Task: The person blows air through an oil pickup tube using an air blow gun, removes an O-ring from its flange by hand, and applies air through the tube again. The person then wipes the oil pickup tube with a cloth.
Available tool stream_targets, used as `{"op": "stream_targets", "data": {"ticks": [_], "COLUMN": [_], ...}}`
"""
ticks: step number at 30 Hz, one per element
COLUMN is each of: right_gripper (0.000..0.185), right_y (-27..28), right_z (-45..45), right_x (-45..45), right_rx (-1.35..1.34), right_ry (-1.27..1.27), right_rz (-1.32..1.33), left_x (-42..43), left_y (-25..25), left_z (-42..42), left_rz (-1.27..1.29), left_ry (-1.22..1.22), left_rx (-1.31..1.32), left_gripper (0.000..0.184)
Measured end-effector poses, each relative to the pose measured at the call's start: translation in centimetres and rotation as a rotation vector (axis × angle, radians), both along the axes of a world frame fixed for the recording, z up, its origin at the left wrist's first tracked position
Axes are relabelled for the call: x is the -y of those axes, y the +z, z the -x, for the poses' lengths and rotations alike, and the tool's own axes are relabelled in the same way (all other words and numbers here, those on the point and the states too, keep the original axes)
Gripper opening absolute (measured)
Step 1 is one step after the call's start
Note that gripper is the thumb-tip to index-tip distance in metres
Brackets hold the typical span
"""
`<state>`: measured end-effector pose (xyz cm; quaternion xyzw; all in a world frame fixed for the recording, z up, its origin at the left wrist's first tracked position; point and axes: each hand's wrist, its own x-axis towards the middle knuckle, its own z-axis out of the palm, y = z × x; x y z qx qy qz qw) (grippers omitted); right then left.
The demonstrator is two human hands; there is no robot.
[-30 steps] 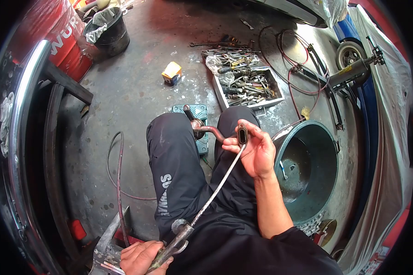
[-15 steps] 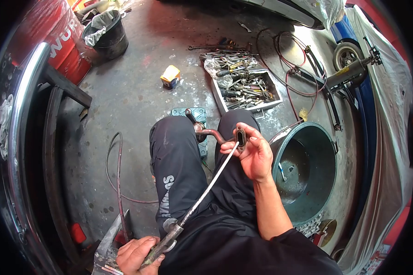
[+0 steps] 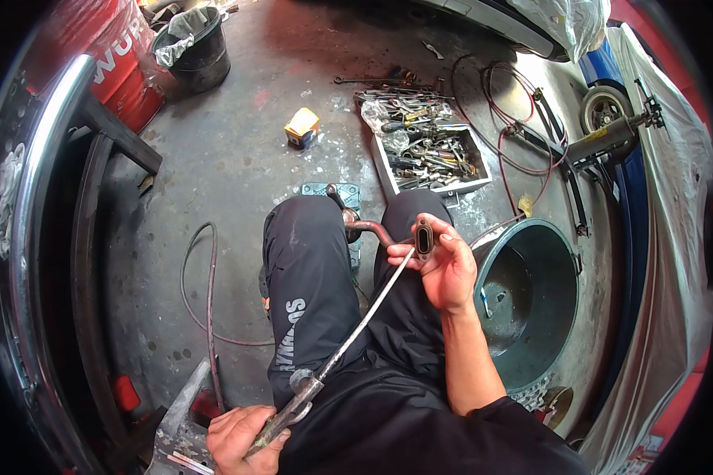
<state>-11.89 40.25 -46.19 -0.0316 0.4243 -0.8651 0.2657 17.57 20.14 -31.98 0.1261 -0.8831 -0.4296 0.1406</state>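
Note:
My left hand (image 3: 244,439) is wrapped round the handle of a metal rod holder (image 3: 293,412) at the bottom. A thin pale rod (image 3: 364,321) runs from it up to the right, its tip beside the oval flange (image 3: 424,239) of a bent metal pipe (image 3: 372,229). Whether tip and flange touch I cannot tell. My right hand (image 3: 445,273) holds the pipe at its flange end, palm up. The pipe's other end, with a rounded metal part (image 3: 350,218), lies between my knees above a teal case (image 3: 356,253).
A drawer of tools (image 3: 436,158) stands on the floor ahead, with a yellow-and-blue box (image 3: 302,127) to its left. At right is a large dark tub (image 3: 523,301); hoses (image 3: 491,95) lie beyond it. A metal frame (image 3: 95,198) stands at left.
The rod tip went across the flange opening and is now back at its left edge. The hand with the holder shifted slightly. The whole view has moved a little.

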Motion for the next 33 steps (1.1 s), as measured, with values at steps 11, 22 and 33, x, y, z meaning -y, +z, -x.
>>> {"op": "stream_targets", "data": {"ticks": [11, 22, 33], "right_gripper": [0.042, 0.042, 0.035], "right_y": [0.2, 0.9, 2.0], "right_z": [0.0, -0.2, -2.8], "right_x": [0.0, -1.4, -2.8], "right_rx": [-0.023, -0.032, -0.132], "right_ry": [-0.009, 0.044, -0.025], "right_rz": [-0.009, -0.074, -0.139], "left_x": [1.2, 9.4, 8.0], "left_y": [-2.8, -29.9, -31.9], "left_z": [-1.7, 4.6, 8.1], "left_rz": [-0.173, 0.174, -0.241], "left_ry": [0.194, 0.482, 0.671], "left_rx": [0.040, 0.140, 0.304], "left_gripper": [0.042, 0.052, 0.050]}}
